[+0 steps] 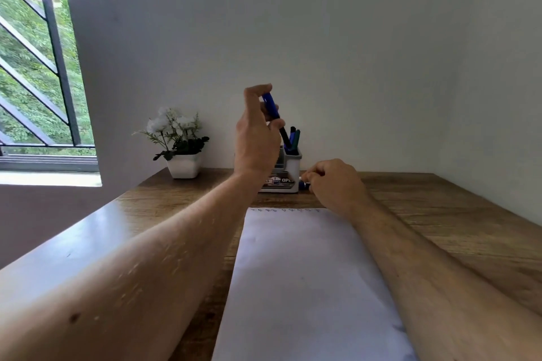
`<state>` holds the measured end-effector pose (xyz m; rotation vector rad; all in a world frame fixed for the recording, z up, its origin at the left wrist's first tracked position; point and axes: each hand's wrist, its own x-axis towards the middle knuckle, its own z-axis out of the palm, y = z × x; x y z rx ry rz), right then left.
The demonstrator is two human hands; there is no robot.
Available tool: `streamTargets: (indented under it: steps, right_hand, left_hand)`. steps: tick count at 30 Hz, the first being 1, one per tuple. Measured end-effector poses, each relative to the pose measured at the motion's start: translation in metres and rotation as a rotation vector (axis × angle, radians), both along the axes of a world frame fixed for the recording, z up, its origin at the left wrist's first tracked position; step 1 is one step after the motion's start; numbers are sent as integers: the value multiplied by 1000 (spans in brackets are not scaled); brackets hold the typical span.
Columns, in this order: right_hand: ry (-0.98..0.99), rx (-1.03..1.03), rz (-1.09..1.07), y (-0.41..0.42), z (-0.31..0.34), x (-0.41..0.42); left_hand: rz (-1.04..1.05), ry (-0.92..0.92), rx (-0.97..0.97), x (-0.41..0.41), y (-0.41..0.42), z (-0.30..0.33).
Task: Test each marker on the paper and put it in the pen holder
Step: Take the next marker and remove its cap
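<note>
Nearest, the paper [305,278] lies flat on the desk [445,214], a row of small marks along its far edge. Beyond it the right hand [334,184] curls round a blue marker [303,184] lying on the desk just beside the holder [289,168]. Farther up, the left hand [258,132] pinches a blue pen [272,107], tilted, its lower end at the holder, where more pens stand.

Daylight from window [38,67] at left; soft focus, wide-angle distortion.
</note>
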<state>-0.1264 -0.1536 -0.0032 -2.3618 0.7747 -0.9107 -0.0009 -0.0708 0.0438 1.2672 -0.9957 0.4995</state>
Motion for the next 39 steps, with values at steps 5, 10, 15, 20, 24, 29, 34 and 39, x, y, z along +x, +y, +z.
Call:
streamTargets:
  steps: [5,10,15,20,24,29,34,39]
  right_hand:
    - [58,-12,-41,1,1,4]
    - [111,-16,-15,5,4,3]
    - [142,2,8,6,5,2]
    - [175,-8,0,8,8,-1]
    - [176,-7,-17,8,7,-3]
    - [177,-13,-67,2,7,-4]
    - [176,-2,-128,-4,5,-5]
    - [193,-11,-150,-5,4,-4]
  left_hand:
    - [50,-44,142,15,-20,-5]
    - [26,-12,367,23,-29,-16]
    - [65,16,499,28,-35,-22]
    - [88,84,491,22,-27,-26]
    - [180,22,600,13,-18,-30]
    - [231,-120,623,-1,-12,-34]
    - [254,-189,555,-10,-4,-25]
    - [210,-137,781,-14,2,-23]
